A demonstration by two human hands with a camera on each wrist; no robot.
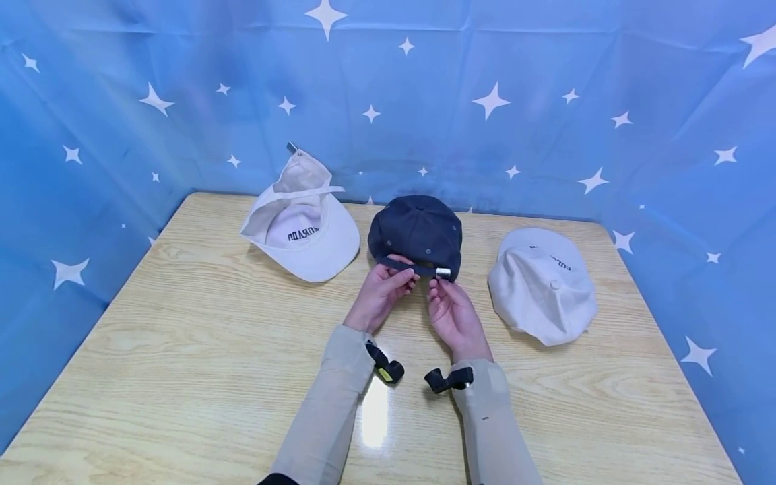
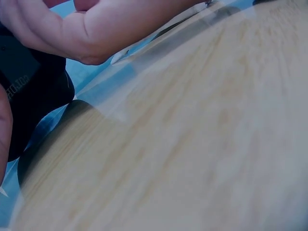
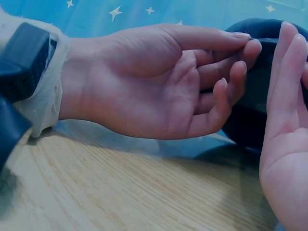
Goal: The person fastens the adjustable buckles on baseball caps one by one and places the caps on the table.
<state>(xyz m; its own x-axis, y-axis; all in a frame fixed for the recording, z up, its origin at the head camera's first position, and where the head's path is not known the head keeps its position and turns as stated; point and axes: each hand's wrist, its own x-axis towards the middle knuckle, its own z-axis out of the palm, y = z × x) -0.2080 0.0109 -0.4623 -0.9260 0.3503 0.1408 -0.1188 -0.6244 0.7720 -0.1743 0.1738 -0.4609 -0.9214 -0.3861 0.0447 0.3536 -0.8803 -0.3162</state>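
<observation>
The pale wood-grained surface bears a white cap toward its far left corner, a cream cap near its far right; a navy cap's contact is unclear.

A white cap lies beyond the left grip, a cream cap beside the right grip, starry cloth behind.

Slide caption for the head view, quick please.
Left hand and right hand pinch the strap of a dark cap, white cap and cream cap flanking it on a wooden table.
</observation>
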